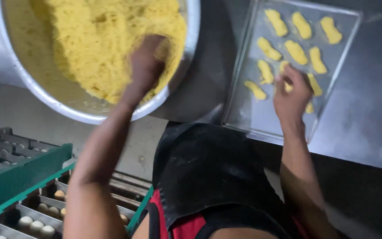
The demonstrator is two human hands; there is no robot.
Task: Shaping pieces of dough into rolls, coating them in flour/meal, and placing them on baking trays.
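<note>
Both hands work: my left hand digs, fingers buried, into crumbly yellow dough in the big round metal bowl; right of that bowl, my right hand pinches a small yellow piece over the flat metal tray of shaped yellow fingers. Scooping and placing, I judge; next needs an open tray spot. Left grip hidden, motion blurs

Crumbly yellow dough heaped in bowl; shaped pieces on tray.
</note>
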